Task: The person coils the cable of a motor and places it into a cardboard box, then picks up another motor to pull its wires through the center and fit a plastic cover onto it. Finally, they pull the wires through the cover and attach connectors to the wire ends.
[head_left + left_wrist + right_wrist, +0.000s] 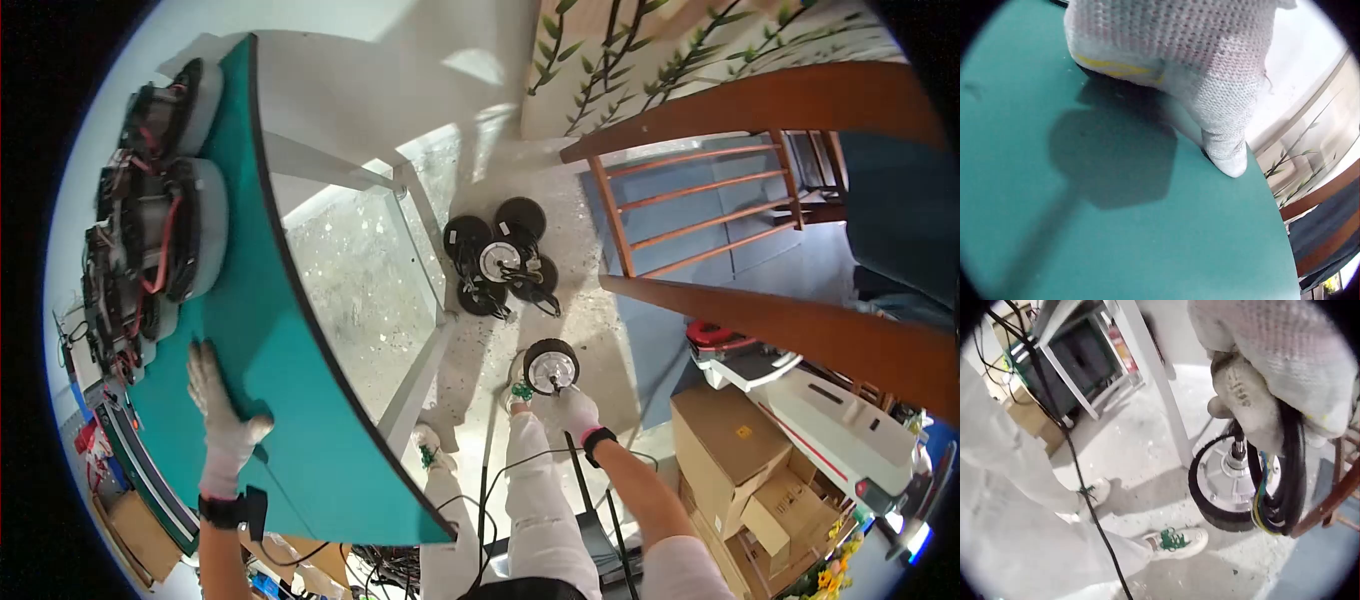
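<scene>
One wheel (551, 368) hangs from your right hand (577, 412) and looks lifted off the floor (345, 310), so that bit seems done; more wheels (520, 218) are left in a pile there. Your right fingers curl around its black cable (1296, 469). Your left hand (225, 425) has straight fingers, thumb out, at the green table (330, 460), holding nothing.
</scene>
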`<act>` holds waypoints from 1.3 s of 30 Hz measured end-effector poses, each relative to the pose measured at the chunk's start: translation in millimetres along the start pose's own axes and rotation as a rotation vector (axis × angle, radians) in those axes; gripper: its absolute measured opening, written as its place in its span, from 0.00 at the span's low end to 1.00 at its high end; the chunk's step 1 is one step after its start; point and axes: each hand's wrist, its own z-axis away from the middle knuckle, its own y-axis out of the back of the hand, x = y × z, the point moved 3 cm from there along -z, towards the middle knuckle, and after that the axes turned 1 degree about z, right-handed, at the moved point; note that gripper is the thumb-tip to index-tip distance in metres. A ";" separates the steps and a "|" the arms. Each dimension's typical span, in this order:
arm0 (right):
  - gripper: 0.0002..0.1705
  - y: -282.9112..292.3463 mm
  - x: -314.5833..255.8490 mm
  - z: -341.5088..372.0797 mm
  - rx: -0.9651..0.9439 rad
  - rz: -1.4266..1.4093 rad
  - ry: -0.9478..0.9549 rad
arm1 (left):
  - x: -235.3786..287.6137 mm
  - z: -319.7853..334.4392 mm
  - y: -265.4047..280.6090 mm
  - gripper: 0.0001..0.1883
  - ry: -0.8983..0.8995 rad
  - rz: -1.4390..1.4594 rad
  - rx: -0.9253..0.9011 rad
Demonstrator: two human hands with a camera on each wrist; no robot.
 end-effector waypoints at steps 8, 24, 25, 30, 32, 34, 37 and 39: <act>0.19 -101.9 12.0 -149.4 0.063 -0.076 -0.110 | -1.1 3.5 7.2 0.68 -0.053 0.096 -0.047; 0.21 -124.9 -20.2 -225.7 0.016 -0.082 -0.053 | -48.1 21.2 -9.3 0.58 0.097 0.193 -0.357; 0.21 -126.2 -21.8 -227.7 0.014 -0.080 -0.052 | -49.3 20.4 -10.1 0.57 0.109 0.190 -0.368; 0.23 -123.8 -20.6 -224.6 0.038 -0.115 -0.118 | -50.7 23.0 -16.2 0.56 0.169 0.187 -0.442; 0.21 -123.1 -20.1 -225.3 0.076 -0.117 -0.131 | -50.5 23.5 -16.4 0.56 0.191 0.183 -0.463; 0.20 -122.6 -14.3 -227.5 0.115 -0.119 -0.147 | -48.1 23.3 -17.5 0.56 0.210 0.182 -0.485; 0.23 -117.3 -15.7 -228.9 0.063 -0.124 -0.113 | -44.8 21.9 -17.5 0.55 0.235 0.175 -0.517; 0.22 -112.1 -18.2 -226.2 0.039 -0.047 -0.116 | -42.3 21.0 -16.4 0.55 0.254 0.167 -0.537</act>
